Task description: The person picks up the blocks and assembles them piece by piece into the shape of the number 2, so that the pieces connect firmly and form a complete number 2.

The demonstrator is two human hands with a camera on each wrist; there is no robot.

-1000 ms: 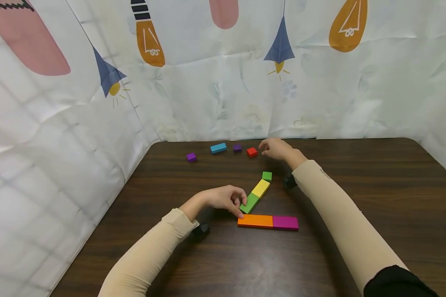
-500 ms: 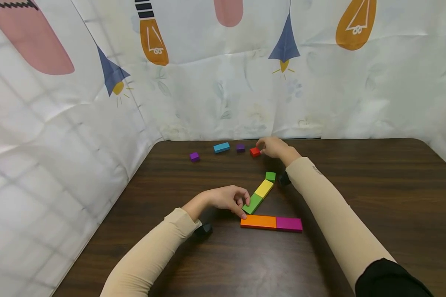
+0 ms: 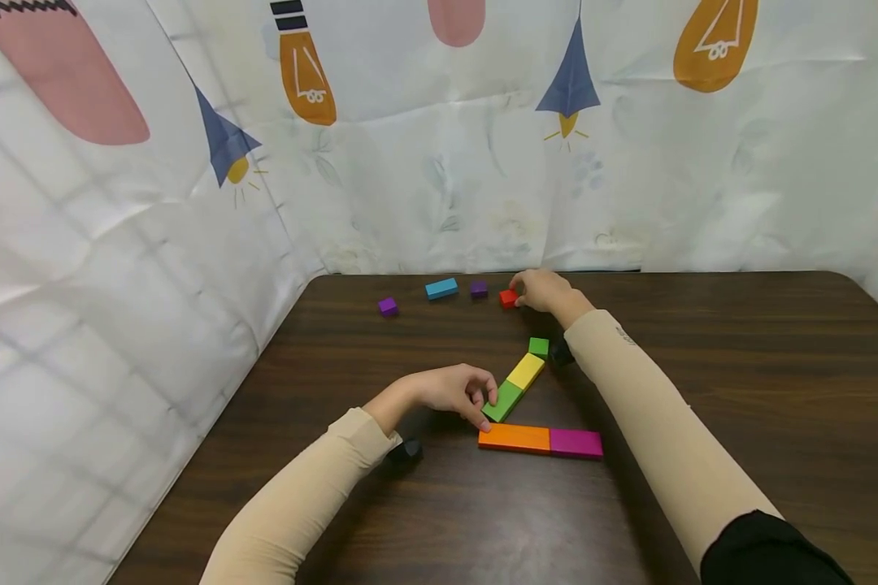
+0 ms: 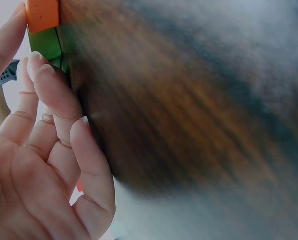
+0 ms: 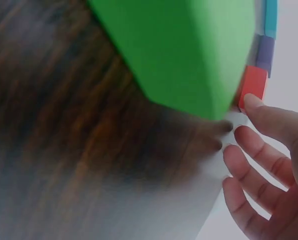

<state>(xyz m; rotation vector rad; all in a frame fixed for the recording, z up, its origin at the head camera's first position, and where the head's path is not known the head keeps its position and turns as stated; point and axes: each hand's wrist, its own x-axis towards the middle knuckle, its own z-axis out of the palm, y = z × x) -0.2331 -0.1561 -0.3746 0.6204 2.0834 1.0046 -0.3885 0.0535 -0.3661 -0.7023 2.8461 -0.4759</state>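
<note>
In the head view my left hand [image 3: 455, 393] rests by the front blocks. Its thumb touches the left end of the orange block [image 3: 514, 438], and its bent fingers lie against the green block [image 3: 503, 401]. The magenta block [image 3: 575, 443] adjoins the orange one, while the yellow block [image 3: 526, 371] continues from the green one up to a small green block [image 3: 538, 347]. At the back, my right hand [image 3: 545, 292] reaches to a red block [image 3: 508, 299]. In the right wrist view its thumb touches the red block [image 5: 253, 85]; the other fingers are apart from it.
Left of the red block lie a dark purple block [image 3: 479, 290], a blue block [image 3: 441, 288] and a purple block [image 3: 388, 307]. They sit near the back edge of the dark wooden table [image 3: 739, 390]. A printed white curtain [image 3: 410, 187] hangs behind and at the left.
My right hand has moved slightly left and reached the red block. The left hand stays at the orange and green blocks. The whole head view has shifted a little.
</note>
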